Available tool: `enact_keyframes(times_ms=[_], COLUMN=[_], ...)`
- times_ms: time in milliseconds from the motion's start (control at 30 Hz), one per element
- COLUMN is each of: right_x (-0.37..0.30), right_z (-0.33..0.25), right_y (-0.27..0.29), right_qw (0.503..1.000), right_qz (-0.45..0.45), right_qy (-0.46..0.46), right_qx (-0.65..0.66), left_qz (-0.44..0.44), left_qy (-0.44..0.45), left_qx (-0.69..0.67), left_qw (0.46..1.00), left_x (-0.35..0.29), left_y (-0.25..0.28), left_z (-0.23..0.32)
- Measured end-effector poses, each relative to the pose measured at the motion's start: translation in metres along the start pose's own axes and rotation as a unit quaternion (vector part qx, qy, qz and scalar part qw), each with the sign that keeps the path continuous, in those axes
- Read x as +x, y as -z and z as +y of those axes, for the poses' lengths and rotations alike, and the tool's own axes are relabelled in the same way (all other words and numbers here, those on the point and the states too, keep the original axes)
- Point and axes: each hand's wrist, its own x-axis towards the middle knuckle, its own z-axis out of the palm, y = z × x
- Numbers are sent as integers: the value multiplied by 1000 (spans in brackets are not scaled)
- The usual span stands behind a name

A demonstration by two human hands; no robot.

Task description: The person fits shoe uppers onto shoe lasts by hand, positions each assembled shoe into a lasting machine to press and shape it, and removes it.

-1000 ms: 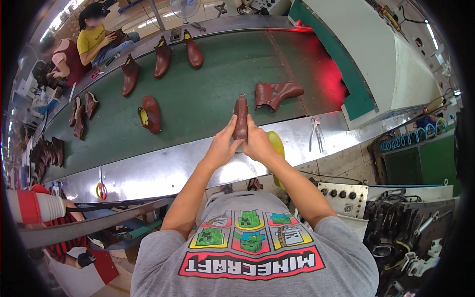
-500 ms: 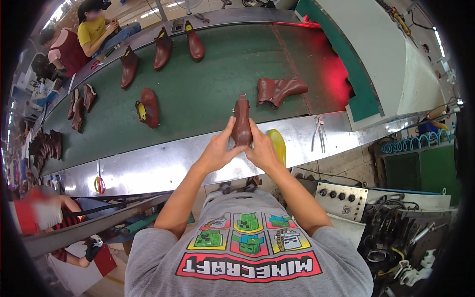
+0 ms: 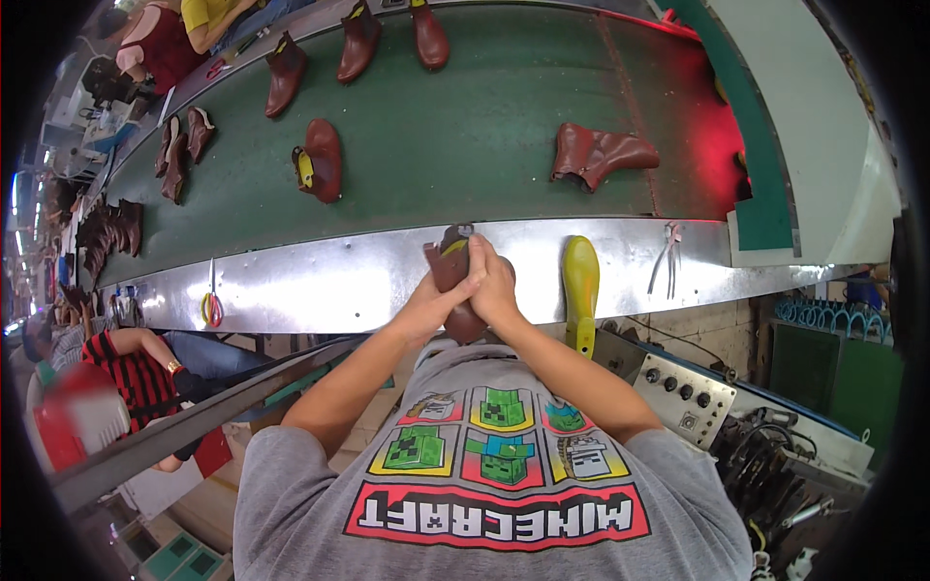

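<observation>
Close to my body, over the metal ledge of the bench, I hold a brown ankle boot (image 3: 449, 270) in both hands. Its shaft opening, with some yellow inside, faces the bench, and the rounded toe end points back toward me. My left hand (image 3: 424, 308) is wrapped round the side and lower part of the boot. Across the shaft from the right lies my right hand (image 3: 496, 292), fingers closed on it. To the right of it, a yellow shoe last (image 3: 580, 276) rests on the metal ledge (image 3: 368, 281).
Pincers (image 3: 666, 259) lie right on the ledge, scissors (image 3: 211, 306) left. On the green belt (image 3: 436, 145) are a lying boot (image 3: 603, 157), another boot (image 3: 325, 160) and several more toward the far side. A white machine (image 3: 823, 145) stands right. Other people (image 3: 145, 373) sit at left.
The boot has come nearer my body and turned, so its opening now shows. My right hand has shifted across the shaft. The view has tilted downward, showing more of the yellow last.
</observation>
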Motion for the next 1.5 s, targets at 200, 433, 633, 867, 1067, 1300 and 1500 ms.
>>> enact_keyframes(times_ms=[200, 433, 633, 867, 1067, 1300, 1500], right_x=[16, 18, 41, 49, 25, 16, 21], right_z=[4, 12, 19, 17, -19, -30, -36], right_y=[-16, -28, -16, 50, 136, 129, 122], right_qw=[994, 996, 996, 978, 980, 979, 974], right_qz=[-15, -6, 6, 95, -49, -74, -83], right_qy=[107, 65, -47, -16, 162, 84, 81], right_qx=[-28, -60, 80, 186, 108, 168, 193], left_qz=[111, 204, 142, 127, 131, 177, 184], left_qy=[-32, -36, -132, -280, -348, -427, -453], left_qx=[-88, 6, 17, 176, 282, 292, 309], left_qw=[989, 978, 981, 935, 885, 837, 816], left_x=[18, 21, 34, 17, 3, -2, -4], left_y=[5, 1, -8, -53, -73, -77, -68], left_z=[-15, -14, 4, -4, -18, -33, -36])
